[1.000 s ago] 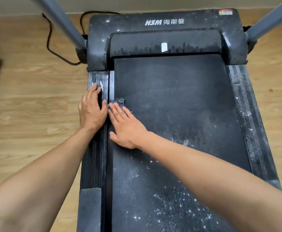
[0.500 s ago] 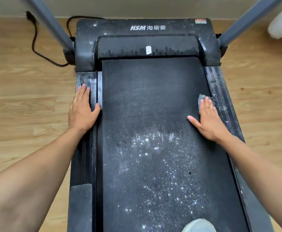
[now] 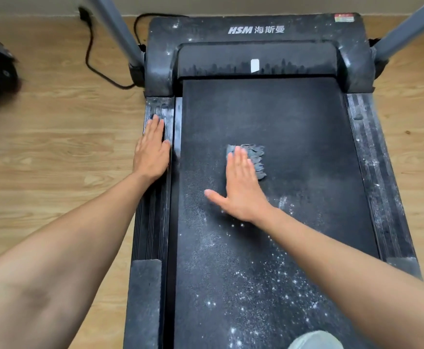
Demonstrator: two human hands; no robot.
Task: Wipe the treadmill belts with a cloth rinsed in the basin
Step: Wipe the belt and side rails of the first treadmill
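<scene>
The black treadmill belt (image 3: 294,152) fills the middle of the view, darker at the far end and speckled with white dust nearer me. A small grey cloth (image 3: 255,157) lies flat on the belt a little left of its centre. My right hand (image 3: 241,187) presses on the cloth with straight fingers and the thumb spread to the left. My left hand (image 3: 151,153) rests flat on the ribbed left side rail (image 3: 153,222), fingers straight.
The dusty motor cover (image 3: 256,31) with white lettering is at the far end, between two grey uprights (image 3: 115,26). A black cable (image 3: 92,61) runs over the wooden floor (image 3: 54,152) at the left. The right side rail (image 3: 374,159) is dusty. A pale shoe tip (image 3: 314,341) shows at the bottom.
My right hand has slid the cloth from the belt's right edge back toward the middle, after crossing from the left edge. The left hand has stayed on the left rail.
</scene>
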